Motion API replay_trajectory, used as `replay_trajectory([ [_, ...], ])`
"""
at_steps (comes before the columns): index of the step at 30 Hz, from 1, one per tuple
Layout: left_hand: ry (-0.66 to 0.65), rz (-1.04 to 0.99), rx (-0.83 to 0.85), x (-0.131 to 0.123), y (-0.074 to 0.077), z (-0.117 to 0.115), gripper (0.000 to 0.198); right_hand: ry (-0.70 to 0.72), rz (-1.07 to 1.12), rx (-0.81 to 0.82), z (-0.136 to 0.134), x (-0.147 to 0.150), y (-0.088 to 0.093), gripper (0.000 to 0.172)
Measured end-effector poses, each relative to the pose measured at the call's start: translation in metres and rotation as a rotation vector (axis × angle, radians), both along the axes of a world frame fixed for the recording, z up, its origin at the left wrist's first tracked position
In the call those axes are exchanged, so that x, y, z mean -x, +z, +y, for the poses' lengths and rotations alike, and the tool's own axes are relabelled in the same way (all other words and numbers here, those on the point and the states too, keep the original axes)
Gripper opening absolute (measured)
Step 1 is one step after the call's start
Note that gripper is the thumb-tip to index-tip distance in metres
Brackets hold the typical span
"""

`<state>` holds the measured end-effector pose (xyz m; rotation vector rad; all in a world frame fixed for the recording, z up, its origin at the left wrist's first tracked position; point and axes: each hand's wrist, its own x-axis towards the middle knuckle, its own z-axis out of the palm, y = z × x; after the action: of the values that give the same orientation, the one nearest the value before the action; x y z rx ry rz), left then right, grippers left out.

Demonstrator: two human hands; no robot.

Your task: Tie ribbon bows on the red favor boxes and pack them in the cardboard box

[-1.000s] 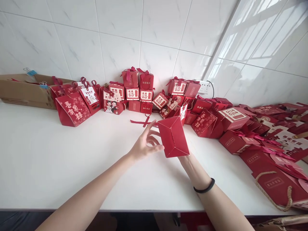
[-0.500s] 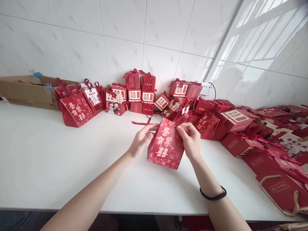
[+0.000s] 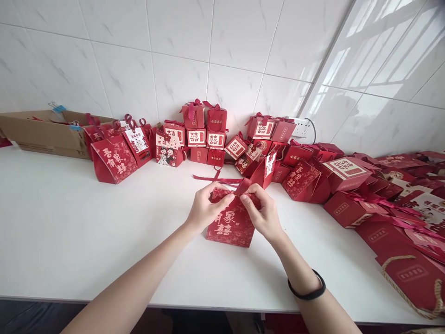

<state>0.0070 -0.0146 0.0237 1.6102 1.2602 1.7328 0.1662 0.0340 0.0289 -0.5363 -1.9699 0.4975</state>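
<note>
A red paper gift box (image 3: pixel 232 232) with pale Chinese characters and flower patterns stands on the white table in front of me. My left hand (image 3: pixel 203 206) grips its upper left edge, thumb across the front and fingers behind. On the upper right, my right hand (image 3: pixel 264 213) pinches the top edge, its thumb near the left thumb. Between the hands a dark red ribbon (image 3: pixel 244 186) rises from the top. Both thumbs cover part of the lettering. Just behind, a loose ribbon strip (image 3: pixel 213 178) lies on the table, beside another red box with a white tag (image 3: pixel 269 164).
Small red boxes (image 3: pixel 196 138) are stacked against the tiled wall. Triangular gift boxes (image 3: pixel 114 160) and an open cardboard box (image 3: pixel 52 139) stand at left. A pile of red boxes (image 3: pixel 347 204) fills the right side, with a rope-handled bag (image 3: pixel 406 273) near the front edge.
My left hand has moved from the box's left side up to its top edge. My right hand has shifted left and slightly down, and the box has turned and moved a little left.
</note>
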Motion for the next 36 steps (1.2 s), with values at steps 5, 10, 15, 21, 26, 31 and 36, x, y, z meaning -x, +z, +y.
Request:
replay_trajectory([
  [5, 0.034, 0.058, -0.009, -0.002, 0.000, -0.002, 0.019, -0.031, -0.015, -0.017, 0.002, 0.004, -0.004, 0.013],
  [10, 0.286, 0.013, -0.071, -0.005, -0.007, -0.002, 0.019, -0.265, 0.119, -0.157, 0.002, 0.016, -0.019, 0.033],
  [15, 0.020, 0.038, -0.097, -0.002, -0.011, 0.000, 0.040, -0.036, -0.023, 0.269, -0.003, 0.017, -0.022, 0.062],
  [21, -0.233, 0.210, -0.044, 0.005, -0.013, 0.002, 0.049, 0.079, 0.107, 0.551, 0.000, 0.008, -0.004, 0.041],
  [26, 0.079, 0.208, -0.140, 0.008, -0.007, 0.004, 0.023, -0.065, 0.312, 0.496, 0.008, 0.003, 0.000, 0.029],
  [31, 0.172, -0.153, -0.022, 0.018, 0.004, 0.009, 0.031, -0.042, 0.295, 0.540, 0.005, 0.000, 0.002, 0.031],
  [36, -0.171, -0.302, 0.257, 0.024, 0.017, 0.005, 0.042, 0.045, 0.259, 0.577, 0.002, -0.003, 0.007, 0.032],
])
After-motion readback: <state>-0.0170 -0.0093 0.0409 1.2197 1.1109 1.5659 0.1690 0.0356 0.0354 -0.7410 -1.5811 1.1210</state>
